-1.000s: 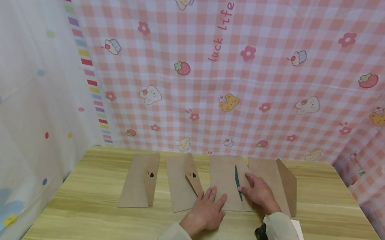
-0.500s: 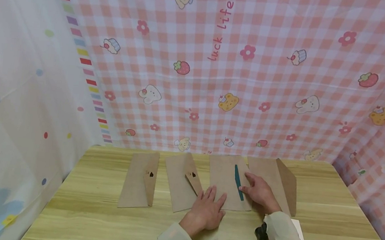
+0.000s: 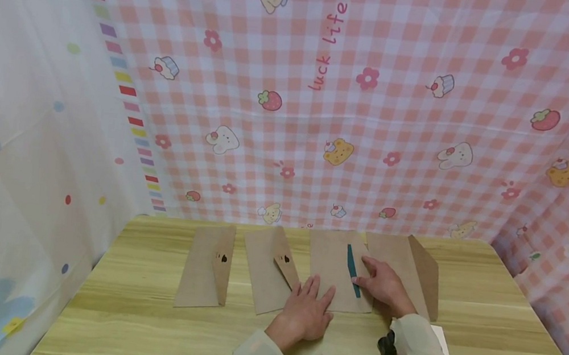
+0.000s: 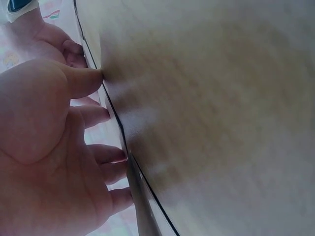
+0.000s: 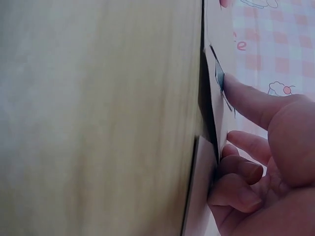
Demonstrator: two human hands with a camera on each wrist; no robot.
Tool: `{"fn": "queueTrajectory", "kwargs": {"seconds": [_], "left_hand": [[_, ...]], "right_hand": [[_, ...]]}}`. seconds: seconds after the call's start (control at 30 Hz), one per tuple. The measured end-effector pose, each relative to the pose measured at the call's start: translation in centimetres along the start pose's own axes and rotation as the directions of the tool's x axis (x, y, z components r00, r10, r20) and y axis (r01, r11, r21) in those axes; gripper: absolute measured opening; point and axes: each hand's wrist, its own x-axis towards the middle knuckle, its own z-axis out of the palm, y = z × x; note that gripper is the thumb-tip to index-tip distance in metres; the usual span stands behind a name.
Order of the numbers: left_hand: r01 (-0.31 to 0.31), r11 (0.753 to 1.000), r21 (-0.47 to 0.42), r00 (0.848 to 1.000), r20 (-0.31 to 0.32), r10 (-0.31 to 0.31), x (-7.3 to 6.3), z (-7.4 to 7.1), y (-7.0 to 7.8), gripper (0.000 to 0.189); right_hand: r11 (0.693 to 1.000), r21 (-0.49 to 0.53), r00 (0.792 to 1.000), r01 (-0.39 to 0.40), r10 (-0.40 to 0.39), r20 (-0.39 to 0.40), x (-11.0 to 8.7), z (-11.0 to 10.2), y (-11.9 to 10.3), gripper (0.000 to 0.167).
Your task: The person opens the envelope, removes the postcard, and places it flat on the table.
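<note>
Several brown kraft envelopes lie in a row on the wooden table. The third envelope shows a dark teal strip at a slit near its right side. My left hand rests with spread fingers on this envelope's lower left, next to the second envelope. My right hand holds the third envelope at its right edge; its thumb touches the teal strip, also seen in the right wrist view, where the other fingers are curled. That edge stands slightly raised off the table. In the left wrist view my left hand lies along the table surface.
A first envelope with a small dark print on its flap lies at the far left. The fourth envelope lies to the right, its flap spread outward. White paper shows beside my right sleeve. Patterned cloth hangs behind.
The visible teal strip looks wider than one second ago, as the slit gapes more. My right thumb has shifted only slightly; the left hand stays in place.
</note>
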Motion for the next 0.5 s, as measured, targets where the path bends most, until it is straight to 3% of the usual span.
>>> {"fn": "queueTrajectory", "kwargs": {"seconds": [0.5], "left_hand": [[0.003,1.000,-0.009,1.000,0.009,-0.003,0.06,0.03,-0.08,0.056]], "right_hand": [[0.998,-0.009,0.998,-0.059,0.059,0.009,0.23,0.10,-0.28,0.064]]}}
